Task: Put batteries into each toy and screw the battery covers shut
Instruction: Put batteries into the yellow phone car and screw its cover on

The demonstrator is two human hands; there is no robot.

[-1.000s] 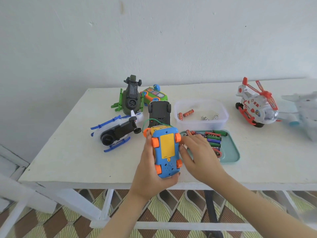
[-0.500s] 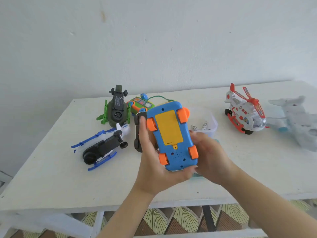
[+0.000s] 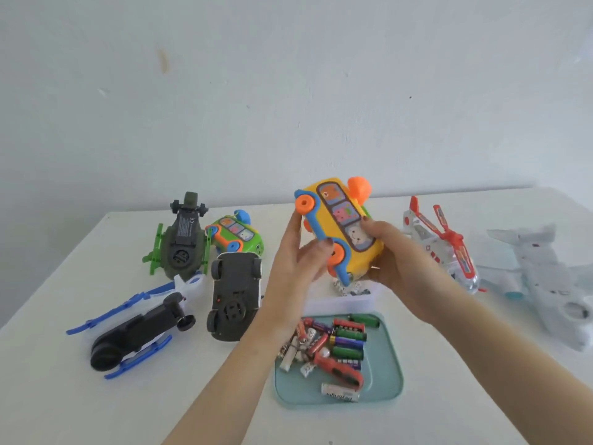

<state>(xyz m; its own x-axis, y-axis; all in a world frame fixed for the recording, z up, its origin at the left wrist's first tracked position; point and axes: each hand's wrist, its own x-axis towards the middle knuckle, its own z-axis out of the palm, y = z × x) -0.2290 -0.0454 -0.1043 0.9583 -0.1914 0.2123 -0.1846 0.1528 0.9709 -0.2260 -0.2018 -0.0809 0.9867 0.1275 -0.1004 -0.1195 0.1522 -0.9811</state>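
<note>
The bus (image 3: 340, 220) shows no underside and, with the left hand (image 3: 295, 264) and right hand (image 3: 394, 261), hides most of the clear box (image 3: 337, 305); the white plane (image 3: 545, 284) is blurred, and the batteries' (image 3: 346, 342) labels are too small to read.

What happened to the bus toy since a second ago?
The toy bus went up and got flipped: its blue underside faced up before, now its yellow side with picture windows shows. The right hand left the tray and grips the bus together with the left hand, which kept its hold. The black car, the tray and the batteries stayed put.
</note>
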